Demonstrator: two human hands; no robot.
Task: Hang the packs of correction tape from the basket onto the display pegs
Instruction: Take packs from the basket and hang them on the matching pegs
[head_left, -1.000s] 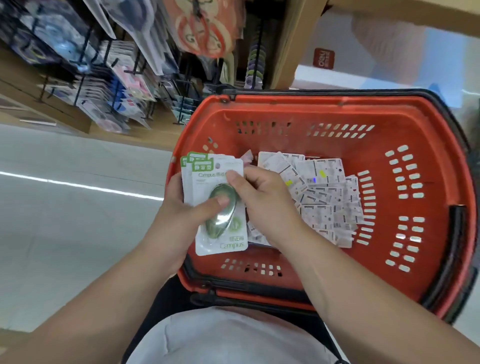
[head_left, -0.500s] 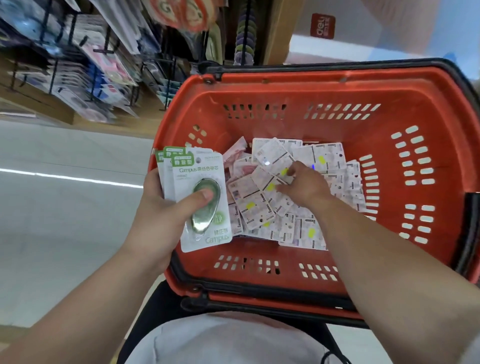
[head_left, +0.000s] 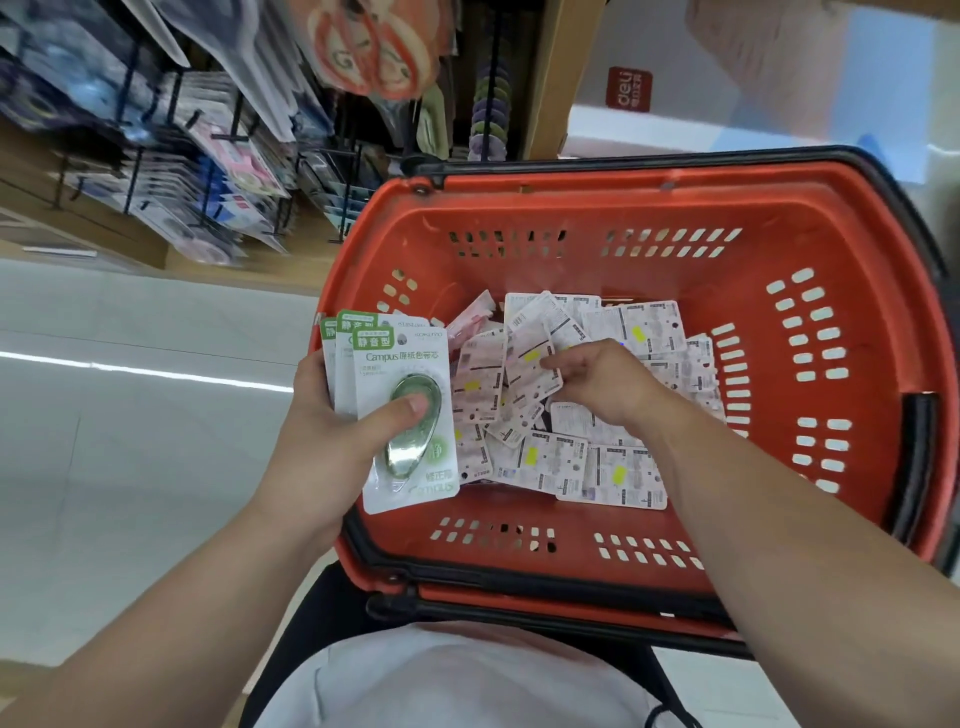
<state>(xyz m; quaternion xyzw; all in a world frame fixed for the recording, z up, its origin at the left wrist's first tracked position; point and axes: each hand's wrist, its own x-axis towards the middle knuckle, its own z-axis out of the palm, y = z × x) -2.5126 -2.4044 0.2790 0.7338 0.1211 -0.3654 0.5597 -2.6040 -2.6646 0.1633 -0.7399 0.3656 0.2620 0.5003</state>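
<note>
Green-headed packs of correction tape (head_left: 410, 358) are fanned in your left hand (head_left: 317, 447), thumb pressed on the top blister, fingers curled behind them. Your right hand (head_left: 605, 387) pinches the edge of a face-down pack (head_left: 527, 379) among the pile (head_left: 597, 462) in the red basket (head_left: 675, 182); display pegs (head_left: 234, 137) stand beyond its far-left corner.

A stationery shop is indicated. At ten o'clock, packaged goods (head_left: 234, 156) are hung in rows on black wire display pegs (head_left: 136, 179) within pale wooden shelving (head_left: 558, 78). A red plastic slotted shopping basket (head_left: 649, 291) is seen at centre, and a small red brand sign (head_left: 629, 88) at one o'clock.
</note>
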